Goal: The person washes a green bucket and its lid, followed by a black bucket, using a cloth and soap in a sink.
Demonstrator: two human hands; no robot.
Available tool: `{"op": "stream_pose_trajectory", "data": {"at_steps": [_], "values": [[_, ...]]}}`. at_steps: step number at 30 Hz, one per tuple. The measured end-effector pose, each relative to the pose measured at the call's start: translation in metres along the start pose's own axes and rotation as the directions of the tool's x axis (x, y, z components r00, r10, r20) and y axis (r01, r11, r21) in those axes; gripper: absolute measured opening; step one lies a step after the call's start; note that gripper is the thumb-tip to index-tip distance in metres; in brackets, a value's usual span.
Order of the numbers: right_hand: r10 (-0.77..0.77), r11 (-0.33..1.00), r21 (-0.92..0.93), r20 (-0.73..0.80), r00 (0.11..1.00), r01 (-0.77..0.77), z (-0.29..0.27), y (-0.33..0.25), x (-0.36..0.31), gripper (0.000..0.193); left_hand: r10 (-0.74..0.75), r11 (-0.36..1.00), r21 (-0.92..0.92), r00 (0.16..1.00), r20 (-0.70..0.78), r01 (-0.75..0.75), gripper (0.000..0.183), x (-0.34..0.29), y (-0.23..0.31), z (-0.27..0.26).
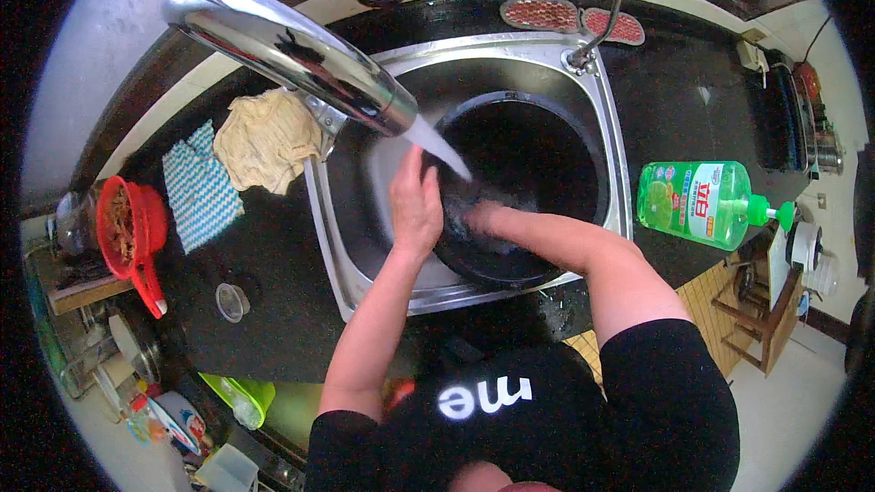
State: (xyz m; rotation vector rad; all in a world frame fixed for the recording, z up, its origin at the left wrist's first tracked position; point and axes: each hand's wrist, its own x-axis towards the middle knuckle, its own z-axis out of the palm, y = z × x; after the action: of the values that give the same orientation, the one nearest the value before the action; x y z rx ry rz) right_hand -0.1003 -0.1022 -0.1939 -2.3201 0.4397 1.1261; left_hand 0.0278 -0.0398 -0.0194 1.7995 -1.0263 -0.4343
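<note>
A large round black pan [547, 155] sits in the steel sink [365, 210]. From the chrome faucet [301, 55] at upper left, water streams down into it. My left hand [416, 205] is at the pan's left rim, fingers stretched out away from me; whether it touches the rim is unclear. My right hand [481, 219] reaches into the pan, where splashing water and blur hide its fingers. I cannot make out whether it holds anything.
Right of the sink lies a green dish soap bottle [693, 204]. To the left are a beige cloth [271, 138], a blue-white cloth [202, 187], a red strainer [150, 223] with food scraps and a small clear cup [231, 302]. Red-patterned scrub pads [540, 14] and a thin tap [616, 9] stand behind.
</note>
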Motion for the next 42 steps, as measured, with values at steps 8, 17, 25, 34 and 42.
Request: {"op": "stream_pose_trajectory", "data": {"at_steps": [8, 17, 25, 34, 42], "values": [[-0.116, 0.419, 0.814, -0.391, 0.913, 0.402, -0.116, -0.040, -0.126, 0.025, -0.228, 0.888, -0.389, 0.970, 0.089, 0.244, 0.038, -0.003, -0.016, 0.003], [0.631, 0.232, 0.630, -0.677, 0.378, 0.741, -0.139, -0.065, -0.097, 0.019, -0.376, 0.738, -0.547, 0.914, 0.152, 0.394, 0.042, -0.001, -0.013, 0.002], [0.214, 0.512, 0.667, -0.709, 0.672, 0.541, -0.093, -0.094, -0.149, 0.032, -0.305, 0.379, -0.736, 0.826, 0.473, 0.561, 0.054, 0.006, -0.012, -0.005], [-0.118, 0.967, -0.250, -0.600, 0.791, -0.046, -0.075, -0.003, -0.247, 0.009, -0.185, 0.905, -0.331, 0.947, 0.261, 0.268, 0.074, 0.012, -0.002, -0.008], [-0.240, 0.958, -0.285, -0.868, 0.435, -0.040, -0.156, 0.063, -0.210, 0.010, -0.070, 0.973, -0.198, 0.969, 0.238, 0.119, 0.069, 0.017, -0.008, -0.005]]}}
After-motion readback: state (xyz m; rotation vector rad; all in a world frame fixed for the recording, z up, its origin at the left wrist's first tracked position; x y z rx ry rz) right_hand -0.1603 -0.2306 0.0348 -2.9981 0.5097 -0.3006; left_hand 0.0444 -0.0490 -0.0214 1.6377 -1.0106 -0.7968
